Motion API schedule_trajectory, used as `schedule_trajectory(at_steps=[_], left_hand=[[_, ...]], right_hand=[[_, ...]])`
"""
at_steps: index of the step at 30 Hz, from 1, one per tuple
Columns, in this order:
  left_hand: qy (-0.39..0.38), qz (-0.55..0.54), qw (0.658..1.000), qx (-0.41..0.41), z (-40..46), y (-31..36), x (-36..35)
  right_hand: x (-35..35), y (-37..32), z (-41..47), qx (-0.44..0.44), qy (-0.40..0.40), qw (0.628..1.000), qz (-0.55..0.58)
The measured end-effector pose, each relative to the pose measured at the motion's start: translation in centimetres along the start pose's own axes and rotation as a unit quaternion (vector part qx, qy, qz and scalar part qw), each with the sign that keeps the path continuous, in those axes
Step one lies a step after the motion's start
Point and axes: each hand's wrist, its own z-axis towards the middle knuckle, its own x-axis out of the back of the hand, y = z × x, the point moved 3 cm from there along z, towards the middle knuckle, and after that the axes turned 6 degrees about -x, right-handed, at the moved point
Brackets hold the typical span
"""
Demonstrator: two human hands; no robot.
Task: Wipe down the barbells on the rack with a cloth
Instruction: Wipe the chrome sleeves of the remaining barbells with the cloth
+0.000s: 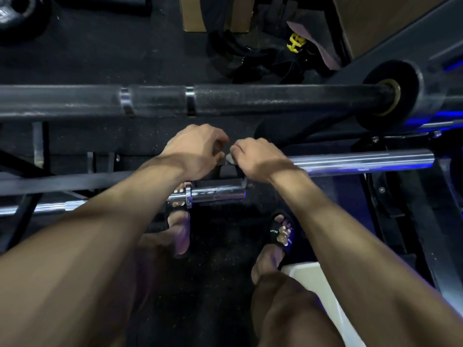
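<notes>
Both hands meet over the middle rail of the rack; the left hand (195, 151) has its fingers curled in, and the right hand (255, 156) likewise, and between their fingertips shows a small pale grey scrap (229, 159) that may be the cloth, though it is too little seen to say for sure; what each hand actually holds I cannot tell. The hands sit just beside the inner end of the bright polished chrome barbell sleeve (363, 160), which runs off to the right, smooth and cylindrical, catching blue light; below them lies a shorter chrome bar with a collar ring (213, 194), equally glossy. Above, well apart from the hands, the thick black barbell with dull knurled grip and two bare steel rings (225, 100) spans the view and ends at a brass-bushed sleeve on the right; its surface looks dusty and speckled, so I judge that it is not yet wiped. The task seems early or midway; no bar is being rubbed at this moment. The floor is dark flecked rubber matting (87, 58).
</notes>
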Motion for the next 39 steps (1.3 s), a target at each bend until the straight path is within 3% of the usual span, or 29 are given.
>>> schedule_trajectory(at_steps=[2,7,12,22,27,31,36,39], left_hand=[[0.0,-0.007,1.0,-0.002,0.0,0.0,0.1],[-0.038,-0.047,0.998,-0.035,-0.1,0.7,-0.1],[-0.023,-0.101,0.994,-0.037,-0.1,0.8,-0.2],[0.03,-0.15,0.988,-0.005,0.4,1.1,-1.1],[0.061,-0.155,0.986,0.014,0.4,1.5,-0.7],[-0.051,-0.142,0.987,0.047,0.4,1.1,-1.9],[-0.119,-0.138,0.982,0.045,0.4,1.2,-2.8],[-0.134,-0.154,0.979,0.021,0.2,1.3,-2.6]], right_hand=[[0.0,0.3,-0.6,0.031,-0.007,0.999,-0.006],[-1.4,3.5,-4.8,0.141,0.089,0.98,0.11],[-0.6,3.8,-4.6,0.069,0.043,0.963,0.255],[-0.6,3.7,-5.8,0.111,0.12,0.961,0.225],[1.6,4.1,-4.5,0.01,0.161,0.96,0.229],[2.9,5.9,-5.5,-0.046,0.213,0.929,0.3],[-0.3,3.6,-6.3,0.063,0.116,0.976,0.174],[-0.8,2.7,-5.3,0.044,0.076,0.986,0.139]])
